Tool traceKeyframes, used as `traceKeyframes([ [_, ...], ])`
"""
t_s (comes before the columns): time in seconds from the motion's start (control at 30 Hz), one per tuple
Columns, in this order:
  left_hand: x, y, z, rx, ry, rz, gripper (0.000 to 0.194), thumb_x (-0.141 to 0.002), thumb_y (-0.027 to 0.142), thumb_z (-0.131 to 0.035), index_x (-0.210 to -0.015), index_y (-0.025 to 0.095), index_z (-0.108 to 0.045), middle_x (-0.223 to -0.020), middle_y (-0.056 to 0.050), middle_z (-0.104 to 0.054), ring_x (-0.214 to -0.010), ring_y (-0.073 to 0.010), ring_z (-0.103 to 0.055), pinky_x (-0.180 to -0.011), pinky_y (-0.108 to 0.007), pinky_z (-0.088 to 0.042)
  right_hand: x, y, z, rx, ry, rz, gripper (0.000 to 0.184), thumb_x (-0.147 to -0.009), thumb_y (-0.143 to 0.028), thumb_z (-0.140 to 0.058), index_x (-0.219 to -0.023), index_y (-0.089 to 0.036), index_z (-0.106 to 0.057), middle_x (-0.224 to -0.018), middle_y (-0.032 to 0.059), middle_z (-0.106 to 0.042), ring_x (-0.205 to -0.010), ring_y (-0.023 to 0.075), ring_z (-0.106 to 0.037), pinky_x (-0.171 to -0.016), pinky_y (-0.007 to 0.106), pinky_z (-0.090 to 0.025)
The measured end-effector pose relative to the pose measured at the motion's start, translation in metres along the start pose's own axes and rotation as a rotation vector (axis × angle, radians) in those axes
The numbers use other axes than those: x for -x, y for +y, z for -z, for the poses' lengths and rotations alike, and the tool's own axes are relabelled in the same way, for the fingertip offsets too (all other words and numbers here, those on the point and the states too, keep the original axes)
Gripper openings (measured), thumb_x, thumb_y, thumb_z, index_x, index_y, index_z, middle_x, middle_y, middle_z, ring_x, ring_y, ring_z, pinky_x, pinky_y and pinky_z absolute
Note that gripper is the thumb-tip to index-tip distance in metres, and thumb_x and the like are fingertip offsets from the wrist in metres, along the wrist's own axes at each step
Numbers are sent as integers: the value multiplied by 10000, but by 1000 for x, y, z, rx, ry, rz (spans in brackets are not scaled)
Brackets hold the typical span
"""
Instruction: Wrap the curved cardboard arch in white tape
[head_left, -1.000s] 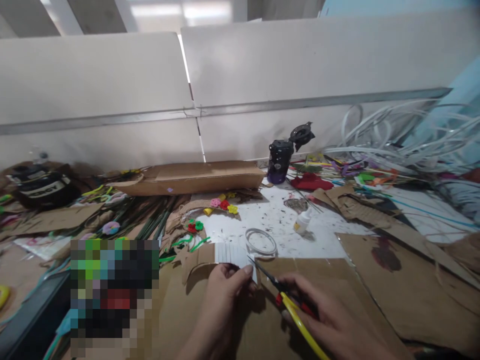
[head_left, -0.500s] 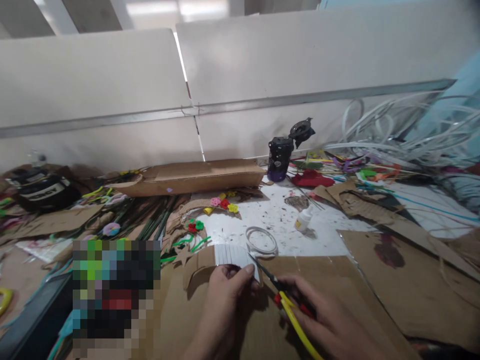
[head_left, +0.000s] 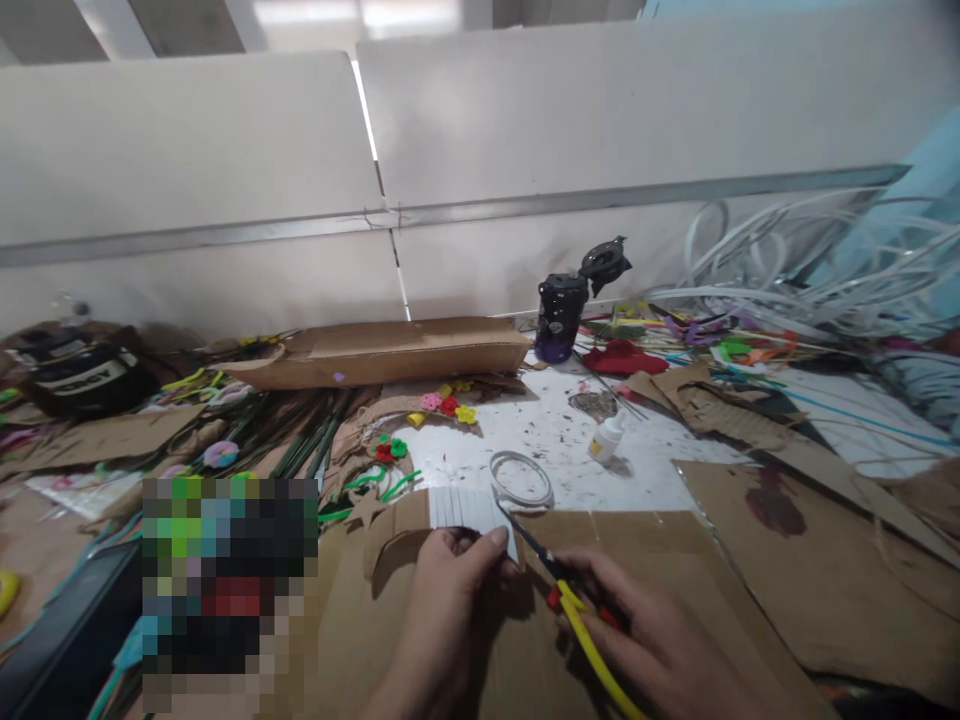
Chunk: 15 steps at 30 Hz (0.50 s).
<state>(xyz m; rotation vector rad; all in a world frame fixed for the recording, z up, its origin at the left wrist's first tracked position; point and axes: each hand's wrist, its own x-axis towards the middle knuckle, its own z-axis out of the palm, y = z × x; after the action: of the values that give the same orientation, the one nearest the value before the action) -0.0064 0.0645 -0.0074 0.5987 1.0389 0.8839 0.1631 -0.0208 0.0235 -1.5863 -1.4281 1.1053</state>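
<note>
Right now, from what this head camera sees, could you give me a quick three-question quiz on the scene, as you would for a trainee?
1. Which hand holds the scissors with yellow handles?
2. What does the left hand pinch: A, a foam flower; B, a white paper strip; C, a glue bottle?
3. True or false: the dark purple-and-black bottle has its lid flipped open.

Key: 1, the right hand; 2, B; 3, true.
</note>
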Motion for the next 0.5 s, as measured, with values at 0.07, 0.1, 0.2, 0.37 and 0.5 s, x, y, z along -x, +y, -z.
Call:
traceKeyframes([
  [0.07, -1, 0, 0, -1, -6, -6, 388, -627, 352, -913, -758, 189, -586, -585, -43, -666, -504, -180, -601, -493, -304, -520, 0, 1, 0, -34, -8, -17, 281, -964, -428, -587, -1149, -270, -727, -1084, 74, -782, -1011, 279, -725, -900, 364, -564],
  [0.1, -1, 0, 0, 0, -8, -5, 393, -621, 354, -916, -751, 190, -582, -579, -43, -663, -497, -182, -602, -488, -306, -521, -1, 2, 0, -70, -21, -28, 296, -967, -438, -586, -1163, -266, -723, -1083, 77, -781, -1005, 277, -723, -892, 361, -563],
  [0.2, -1, 1, -1, 10, -18, 0, 378, -632, 349, -906, -749, 189, -585, -567, -32, -652, -471, -176, -591, -478, -306, -518, -4, 9, -2, -220, -99, -76, 385, -954, -512, -604, -1187, -226, -714, -1012, 89, -769, -888, 252, -713, -778, 334, -564],
  [0.37, 1, 3, -2, -14, -34, -8, 336, -658, 326, -883, -758, 179, -599, -565, -28, -652, -468, -167, -588, -486, -294, -508, -8, 21, -4, -342, -114, -133, 485, -889, -593, -675, -1140, -181, -719, -936, 82, -729, -783, 207, -671, -689, 292, -525],
  [0.5, 1, 2, -3, -18, -19, -5, 344, -655, 334, -879, -714, 200, -568, -559, -19, -639, -472, -184, -600, -490, -317, -519, -9, 22, -5, -224, -101, -67, 387, -912, -489, -663, -1160, -194, -695, -930, 68, -742, -801, 212, -685, -682, 279, -521],
])
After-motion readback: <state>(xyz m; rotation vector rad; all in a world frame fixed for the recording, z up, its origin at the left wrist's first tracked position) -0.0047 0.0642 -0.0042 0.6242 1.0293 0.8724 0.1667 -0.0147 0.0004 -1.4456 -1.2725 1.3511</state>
